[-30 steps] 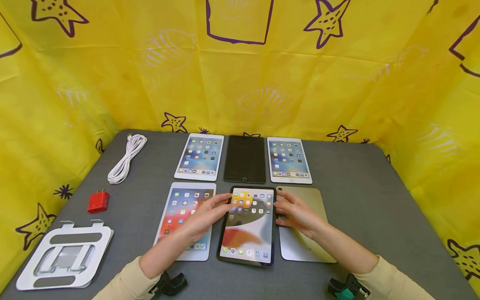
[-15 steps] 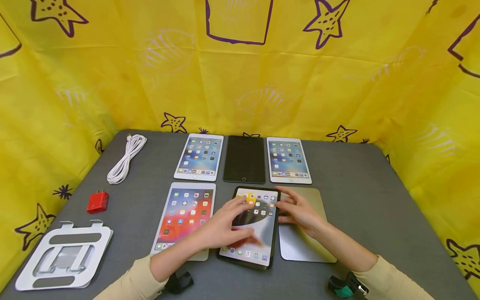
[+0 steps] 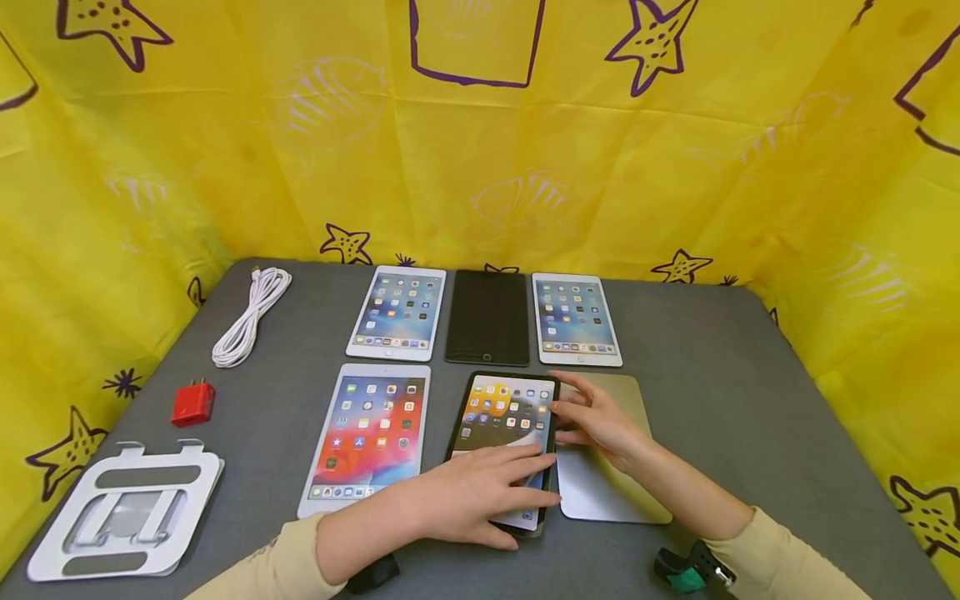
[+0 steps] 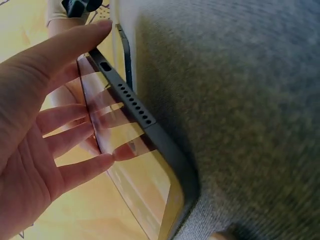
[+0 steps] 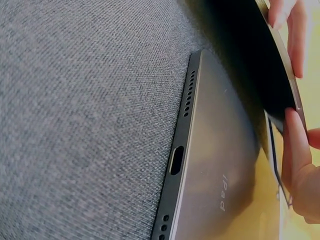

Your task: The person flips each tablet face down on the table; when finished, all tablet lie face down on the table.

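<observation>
A black-framed tablet (image 3: 495, 417), its screen lit with app icons, lies at a tilt in the front middle of the table. My left hand (image 3: 487, 492) spreads across its lower half, fingers straight, thumb beyond the bottom edge in the head view. In the left wrist view, the left hand (image 4: 45, 115) is beside the edge with the port and speaker holes. My right hand (image 3: 600, 421) pinches the tablet's upper right edge. That edge stands raised in the right wrist view, where the dark tablet (image 5: 250, 55) leans above a face-down gold tablet (image 5: 220, 150) lettered "iPad".
A white tablet (image 3: 371, 442) lies left of the hands. Behind are a white tablet (image 3: 397, 312), a dark-screened tablet (image 3: 487, 317) and another white tablet (image 3: 576, 319). At left are a white cable (image 3: 251, 321), a red charger (image 3: 192, 404) and a folded stand (image 3: 127, 512).
My left hand has left the tablet's upper left edge and swept right and toward me over its lower part. The tablet has shifted slightly right and turned. My right hand stays at its edge.
</observation>
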Available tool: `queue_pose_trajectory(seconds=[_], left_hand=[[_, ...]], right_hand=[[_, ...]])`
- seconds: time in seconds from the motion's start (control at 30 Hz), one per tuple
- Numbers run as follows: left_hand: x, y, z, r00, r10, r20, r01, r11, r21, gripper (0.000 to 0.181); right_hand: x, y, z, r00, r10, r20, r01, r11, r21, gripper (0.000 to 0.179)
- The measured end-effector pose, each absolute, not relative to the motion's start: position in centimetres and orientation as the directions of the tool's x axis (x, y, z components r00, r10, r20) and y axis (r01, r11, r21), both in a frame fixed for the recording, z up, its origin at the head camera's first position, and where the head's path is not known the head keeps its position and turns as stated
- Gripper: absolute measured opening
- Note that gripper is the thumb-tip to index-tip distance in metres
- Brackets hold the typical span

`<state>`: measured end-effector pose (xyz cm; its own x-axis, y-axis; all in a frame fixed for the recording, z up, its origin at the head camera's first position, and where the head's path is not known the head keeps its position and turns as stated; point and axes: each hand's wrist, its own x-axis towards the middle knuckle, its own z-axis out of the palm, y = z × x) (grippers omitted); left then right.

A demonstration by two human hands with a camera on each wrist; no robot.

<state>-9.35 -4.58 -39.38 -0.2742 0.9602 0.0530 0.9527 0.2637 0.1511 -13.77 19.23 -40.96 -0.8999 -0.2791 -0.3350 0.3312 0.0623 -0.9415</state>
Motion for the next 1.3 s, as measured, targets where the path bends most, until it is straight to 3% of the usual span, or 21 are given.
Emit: queue_pose_trajectory(seconds=[0.23, 0.5, 0.73, 1.1, 1.3], left_hand=[[-9.4, -4.3, -39.7, -0.246, 0.962, 0.115, 0.967, 0.236, 0.091, 0.055], [-9.6, -4.2, -40.5, -0.272, 0.907, 0.322, 0.952, 0.205, 0.227, 0.054], [-9.6, -3.7, -40.9, -0.267, 0.82, 0.507, 0.954, 0.151, 0.258, 0.055], [-9.3, -3.0, -40.7, -0.313, 0.719, 0.621, 0.915, 0.052, 0.4, 0.052], [-8.9, -2.4, -40.6, -0.336, 0.678, 0.653, 0.906, 0.045, 0.42, 0.051]], right_hand=[[-13.9, 19.2, -40.6, -0.902, -0.282, -0.328, 0.322, 0.067, -0.944, 0.062], [-14.6, 19.3, -39.2, -0.932, -0.238, -0.275, 0.236, 0.179, -0.955, 0.06], [-15.1, 19.3, -37.8, -0.954, -0.212, -0.211, 0.154, 0.256, -0.954, 0.057], [-15.6, 19.2, -36.0, -0.963, -0.231, -0.139, 0.053, 0.343, -0.938, 0.051], [-15.7, 19.0, -35.3, -0.965, -0.227, -0.13, 0.037, 0.373, -0.927, 0.051]])
